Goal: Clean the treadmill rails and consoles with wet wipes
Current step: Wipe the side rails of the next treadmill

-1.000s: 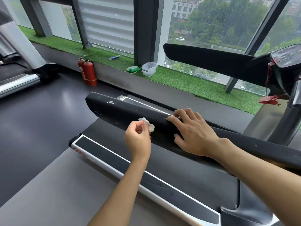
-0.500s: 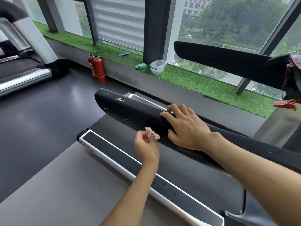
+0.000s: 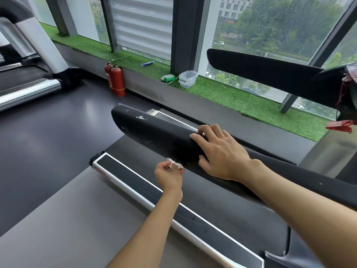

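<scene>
A long black treadmill handrail (image 3: 146,130) runs from the centre toward the lower right, scuffed white near its rounded end. My right hand (image 3: 218,153) lies over the top of this rail, fingers spread and bent over its far edge. My left hand (image 3: 168,176) pinches a small crumpled white wet wipe (image 3: 174,163) just below the rail's lower edge. The second black handrail (image 3: 260,72) sits higher at the right. Part of the console (image 3: 350,89) shows at the right border with a red safety clip (image 3: 339,125).
The treadmill's white and black side rail (image 3: 135,182) runs diagonally below my hands, the belt beside it. Two red fire extinguishers (image 3: 116,78) stand by the grass-covered window ledge, which bears a clear plastic tub (image 3: 188,79) and a wipes pack (image 3: 168,78). Another treadmill (image 3: 29,88) stands at left.
My left hand with the wipe has slid down from the rail's side face to its lower edge. My right hand stays on the rail. The camera has shifted slightly.
</scene>
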Action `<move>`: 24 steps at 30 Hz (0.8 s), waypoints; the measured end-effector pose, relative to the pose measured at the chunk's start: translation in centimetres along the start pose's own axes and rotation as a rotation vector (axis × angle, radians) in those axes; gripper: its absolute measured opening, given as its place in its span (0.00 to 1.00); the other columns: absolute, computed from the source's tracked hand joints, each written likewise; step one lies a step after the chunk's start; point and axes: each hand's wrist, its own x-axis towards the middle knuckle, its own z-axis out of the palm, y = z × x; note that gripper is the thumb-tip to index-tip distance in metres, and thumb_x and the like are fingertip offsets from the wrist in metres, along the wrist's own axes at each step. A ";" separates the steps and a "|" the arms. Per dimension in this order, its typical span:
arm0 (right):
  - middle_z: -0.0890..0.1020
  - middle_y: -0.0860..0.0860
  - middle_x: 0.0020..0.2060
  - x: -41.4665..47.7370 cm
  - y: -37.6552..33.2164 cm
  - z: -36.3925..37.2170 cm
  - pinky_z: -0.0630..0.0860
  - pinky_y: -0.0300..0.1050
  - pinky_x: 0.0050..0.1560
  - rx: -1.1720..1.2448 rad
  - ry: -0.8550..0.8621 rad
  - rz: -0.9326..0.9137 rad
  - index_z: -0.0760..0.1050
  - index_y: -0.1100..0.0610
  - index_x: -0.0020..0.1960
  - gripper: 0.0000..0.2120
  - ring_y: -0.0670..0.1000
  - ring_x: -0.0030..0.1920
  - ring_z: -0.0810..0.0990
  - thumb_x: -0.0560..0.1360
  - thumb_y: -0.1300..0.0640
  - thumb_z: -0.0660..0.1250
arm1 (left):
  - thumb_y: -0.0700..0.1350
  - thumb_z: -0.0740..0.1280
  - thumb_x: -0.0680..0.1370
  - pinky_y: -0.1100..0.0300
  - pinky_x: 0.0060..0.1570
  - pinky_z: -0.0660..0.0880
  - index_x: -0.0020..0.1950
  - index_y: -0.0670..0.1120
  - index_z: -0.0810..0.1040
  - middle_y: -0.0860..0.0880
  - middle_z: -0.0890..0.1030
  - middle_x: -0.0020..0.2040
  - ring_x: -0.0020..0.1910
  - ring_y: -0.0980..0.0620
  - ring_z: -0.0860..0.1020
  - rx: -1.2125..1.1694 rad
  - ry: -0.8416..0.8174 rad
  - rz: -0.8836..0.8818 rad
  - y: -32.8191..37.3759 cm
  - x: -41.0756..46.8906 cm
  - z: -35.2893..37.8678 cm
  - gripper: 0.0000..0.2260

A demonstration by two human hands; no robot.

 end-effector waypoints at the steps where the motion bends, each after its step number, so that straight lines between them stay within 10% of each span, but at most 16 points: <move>1: 0.70 0.54 0.63 0.0 0.0 0.0 0.74 0.54 0.55 0.001 -0.006 0.002 0.66 0.53 0.69 0.26 0.58 0.60 0.69 0.72 0.48 0.60 | 0.31 0.62 0.81 0.59 0.37 0.78 0.53 0.41 0.74 0.43 0.78 0.47 0.37 0.47 0.79 -0.024 -0.011 -0.020 -0.1 -0.1 0.1 0.06; 24: 0.69 0.53 0.64 0.0 -0.2 -0.4 0.74 0.53 0.58 0.005 -0.038 0.024 0.66 0.53 0.70 0.27 0.57 0.62 0.69 0.72 0.47 0.57 | 0.40 0.68 0.81 0.60 0.34 0.81 0.49 0.45 0.80 0.48 0.83 0.41 0.35 0.54 0.83 0.232 -0.142 0.463 4.3 -1.2 -0.8 0.02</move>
